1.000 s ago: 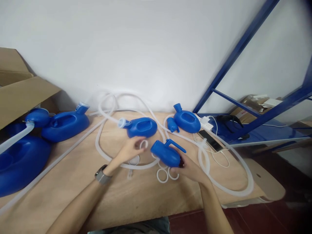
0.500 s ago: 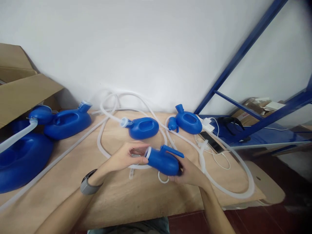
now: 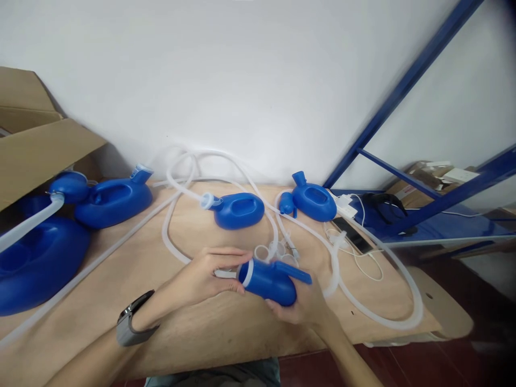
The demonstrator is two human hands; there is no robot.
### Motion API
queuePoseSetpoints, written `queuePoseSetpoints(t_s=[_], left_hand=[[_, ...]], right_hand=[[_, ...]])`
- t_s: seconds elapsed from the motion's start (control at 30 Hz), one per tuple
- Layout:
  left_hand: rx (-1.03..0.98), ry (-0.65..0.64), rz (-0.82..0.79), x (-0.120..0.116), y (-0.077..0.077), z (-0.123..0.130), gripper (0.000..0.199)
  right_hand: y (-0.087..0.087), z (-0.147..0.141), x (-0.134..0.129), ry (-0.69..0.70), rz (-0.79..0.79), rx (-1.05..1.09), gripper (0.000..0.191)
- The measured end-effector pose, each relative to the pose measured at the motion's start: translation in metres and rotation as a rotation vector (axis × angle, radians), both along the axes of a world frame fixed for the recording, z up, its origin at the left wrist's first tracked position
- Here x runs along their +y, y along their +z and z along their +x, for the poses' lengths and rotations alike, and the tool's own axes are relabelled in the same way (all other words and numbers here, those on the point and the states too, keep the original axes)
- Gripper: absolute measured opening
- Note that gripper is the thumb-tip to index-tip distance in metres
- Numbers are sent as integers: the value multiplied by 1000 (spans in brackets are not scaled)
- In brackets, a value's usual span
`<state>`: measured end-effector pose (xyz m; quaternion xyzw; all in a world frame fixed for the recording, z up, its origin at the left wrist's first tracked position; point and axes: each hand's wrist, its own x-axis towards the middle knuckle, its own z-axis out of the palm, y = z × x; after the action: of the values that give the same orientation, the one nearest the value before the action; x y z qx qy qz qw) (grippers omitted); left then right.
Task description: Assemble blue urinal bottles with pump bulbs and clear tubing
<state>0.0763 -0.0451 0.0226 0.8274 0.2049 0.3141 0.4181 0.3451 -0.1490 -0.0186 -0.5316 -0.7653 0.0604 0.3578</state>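
Note:
My right hand [image 3: 300,303] is wrapped around the rounded end of a blue plastic urinal cup [image 3: 268,282] with a flat side handle. The cup lies tilted on its side above the table, mouth toward the left. A white ring [image 3: 250,274] circles it just behind the blue rim. My left hand [image 3: 215,271] grips the mouth end, fingers above and thumb below. Behind the cup, several clear rings and small fittings [image 3: 262,252] lie on the table. Beyond them sits a blue urinal bottle [image 3: 238,210] with a white hose [image 3: 175,185] at its neck.
More blue bottles stand at the right [image 3: 313,201] and left [image 3: 116,203], near an open cardboard box [image 3: 48,156]. Long hose loops cross the wooden table [image 3: 193,333]. A phone [image 3: 352,235] and cables lie at right, by a blue metal rack [image 3: 403,97].
Both hands and the cup have moved slightly down. The blue rim now shows beyond the white ring, which was at the cup's end. Clear rings behind the cup have come into view.

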Motion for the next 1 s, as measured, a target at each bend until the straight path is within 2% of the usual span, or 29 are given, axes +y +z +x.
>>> queuePoseSetpoints(t_s=[0.1,0.17,0.27,0.33,0.47,0.53,0.6,0.67,0.7,0.77,0.8,0.87,1.0], left_hand=[[-46,-44,59,-3,0,-2,63],[-81,-77,131,-4,0,-3,64],[-129,-105,229,-8,3,-2,67],[-147,-148,254,-12,8,-1,73],[-134,-275,254,-25,22,0,85],[-78,-285,241,-32,30,1,87],[-13,-236,134,-37,37,3,78],[-16,-149,-111,-39,38,10,59],[-53,-88,-258,-39,36,16,55],[-164,40,-481,-38,27,28,66],[-222,96,-538,-37,23,34,72],[-314,109,-553,-36,15,42,78],[-423,-98,-411,-44,15,40,92]], right_hand=[[9,-1,-5,33,-72,57,59],[13,0,-9,35,-179,115,62],[11,5,-15,-8,-361,252,71],[6,11,-19,-8,-519,415,78],[2,23,-19,113,-909,799,85],[6,23,-15,127,-1017,929,87],[13,15,-9,105,-1057,988,90],[23,1,-4,80,-1023,929,90],[27,-7,-2,74,-982,859,87],[34,-24,0,73,-887,711,79],[35,-30,0,67,-854,670,76],[35,-38,-1,27,-845,676,76],[33,-35,-2,-50,-863,665,85]])
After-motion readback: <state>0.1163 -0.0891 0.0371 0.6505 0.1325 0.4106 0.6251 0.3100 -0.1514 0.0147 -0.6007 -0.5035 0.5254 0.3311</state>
